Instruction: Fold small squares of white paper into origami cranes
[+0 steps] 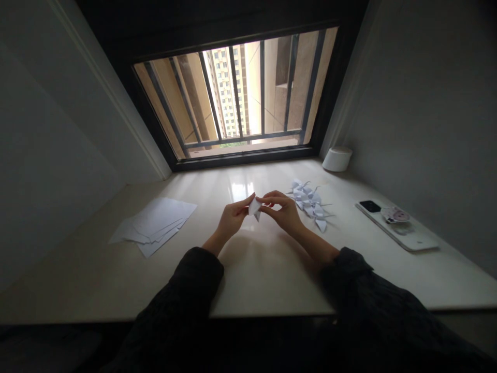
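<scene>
- From my remote seat, I take the window [233, 98] as landmark; loose white sheets [157, 223] overlap on the pale countertop [254, 280], on the near side of the window's lower left corner;
- I see the left hand [233, 216] nearer me than the window's lower middle, thumb and fingers pinching a small folded paper [254, 207]; a dark sleeve [198, 274] covers the forearm;
- that folded paper sits between both hands, straight out from the window's lower middle, one pointed flap hanging down;
- I see the right hand [285, 210] pinching the paper's other side, thumb and fingertips close together; I cannot tell each finger's exact contact;
- pointed folded paper pieces [309, 201] lie heaped just beyond that hand, nearer me than the window's right part;
- a white container [337, 159] stands just beside the window's lower right corner;
- a white phone [392, 225] lies back up, farther right of the window and nearer me
</scene>
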Demonstrator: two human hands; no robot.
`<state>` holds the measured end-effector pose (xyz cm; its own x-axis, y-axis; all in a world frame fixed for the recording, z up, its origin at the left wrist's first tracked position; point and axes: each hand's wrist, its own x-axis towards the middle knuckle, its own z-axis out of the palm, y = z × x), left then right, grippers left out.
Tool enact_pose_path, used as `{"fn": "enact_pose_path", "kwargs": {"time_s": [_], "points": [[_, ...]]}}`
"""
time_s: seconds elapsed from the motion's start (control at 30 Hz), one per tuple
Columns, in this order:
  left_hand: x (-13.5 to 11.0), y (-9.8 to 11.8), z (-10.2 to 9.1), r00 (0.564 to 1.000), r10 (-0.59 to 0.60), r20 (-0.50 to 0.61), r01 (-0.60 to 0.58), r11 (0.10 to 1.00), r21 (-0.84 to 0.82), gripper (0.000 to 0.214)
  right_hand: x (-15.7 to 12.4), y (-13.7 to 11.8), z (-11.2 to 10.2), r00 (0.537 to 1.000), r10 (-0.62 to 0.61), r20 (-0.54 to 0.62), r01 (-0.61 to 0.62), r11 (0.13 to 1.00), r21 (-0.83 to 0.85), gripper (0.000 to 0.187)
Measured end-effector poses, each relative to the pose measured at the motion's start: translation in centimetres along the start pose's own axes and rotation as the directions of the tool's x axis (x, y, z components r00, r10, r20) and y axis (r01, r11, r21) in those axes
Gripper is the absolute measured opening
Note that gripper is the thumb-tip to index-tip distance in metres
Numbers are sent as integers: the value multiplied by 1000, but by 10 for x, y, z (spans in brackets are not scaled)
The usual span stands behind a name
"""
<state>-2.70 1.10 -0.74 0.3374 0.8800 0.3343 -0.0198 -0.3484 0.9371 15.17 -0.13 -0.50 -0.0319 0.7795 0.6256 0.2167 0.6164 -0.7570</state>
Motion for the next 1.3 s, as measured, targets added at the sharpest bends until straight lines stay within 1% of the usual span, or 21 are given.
{"fn": "enact_pose_path", "kwargs": {"time_s": [0.13,0.3,0.53,0.6,0.7,0.77,0.83,0.9,1.0,1.13,1.3], "points": [[0,0,0,1000,19,-6,-19,998,54,47,0,-1,0,1000,8,2,-8,1000,7,25],[0,-1,0,999,38,-15,-37,996,79,47,0,-1,1,1000,28,-6,-28,1000,9,24],[-1,-1,1,998,62,-7,-61,992,114,45,-1,-1,1,1000,10,-21,-10,1000,-24,22],[-3,3,2,996,92,-16,-88,978,191,47,-1,-3,0,999,-18,-28,16,997,-72,19],[-6,12,2,985,170,-21,-151,919,364,49,0,-4,-2,998,-62,-13,59,987,-149,18],[-6,14,2,978,204,-44,-169,897,408,41,1,-5,-2,997,-72,7,72,983,-168,19],[-6,13,3,978,186,-90,-139,915,378,36,1,-5,-2,998,-56,13,57,985,-162,23],[-4,8,3,982,127,-139,-80,950,302,35,1,-5,-1,1000,-17,7,18,991,-134,24],[0,1,3,986,60,-157,-30,981,191,39,2,-3,0,999,42,-11,-43,996,-77,21],[1,0,4,987,40,-154,-25,995,99,40,2,-3,1,997,76,-12,-76,996,-49,16],[-1,1,4,986,59,-155,-43,993,106,38,1,-7,1,998,55,-23,-57,994,-89,15]]}}
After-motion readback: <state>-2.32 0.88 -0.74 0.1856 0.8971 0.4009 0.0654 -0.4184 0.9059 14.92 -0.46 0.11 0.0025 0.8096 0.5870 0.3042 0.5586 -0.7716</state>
